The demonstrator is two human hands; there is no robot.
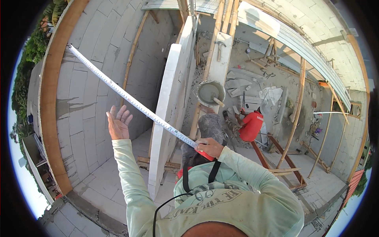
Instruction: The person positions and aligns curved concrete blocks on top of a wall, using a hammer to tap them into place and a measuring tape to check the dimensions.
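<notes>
My right hand [210, 147] is closed round a tape measure, close to my body; some red of its case shows under the fingers. From there the white blade [134, 102] runs out to the upper left. Its far end is by the wooden board along the block wall's edge. My left hand [119, 123] is raised below the blade, palm up and fingers spread, holding nothing. The blade passes over the top of a white block partition wall [167, 83] standing between the two hands.
Ahead, a bucket [211, 94] of grey mortar with a wooden-handled tool stands by a plank [219, 59] carrying a hammer [220, 48]. Below right, a person in a red shirt [252, 125] crouches amid rubble. Bamboo poles [294, 114] stand at right.
</notes>
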